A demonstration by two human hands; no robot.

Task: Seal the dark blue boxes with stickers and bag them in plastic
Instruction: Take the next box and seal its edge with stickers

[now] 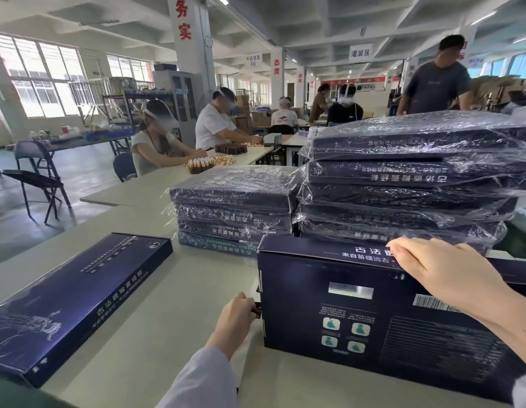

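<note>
1. Right up close: a white sleeve [203,381] leads to the left hand [233,315], which sits at the left end of the dark blue box [344,319]. Its fingers are curled in toward a small dark tab [257,313] sticking out of that end. I only see the back of the hand, so I honestly can't tell whether it's pinching the tab.
2. That box sits on the pale table [173,304] right in front, with its printed face tilted toward the camera and a barcode label [429,303] toward the right.
3. The right hand [438,269] lies over the box's top far edge, fingers fairly straight and flat on it, not wrapped round anything.
4. Off to the left, a second box [79,301] lies flat on the table, well apart from the first and with no plastic on it.
5. Just behind the held box is a tall stack [409,178] of boxes already in crinkly clear plastic. A short stack [235,207] of the same stands beside it on the left.
6. Further back, seated workers [155,142] at the next table have small brown bottles [201,165] in front of them. A folding chair [41,184] stands in the aisle.
</note>
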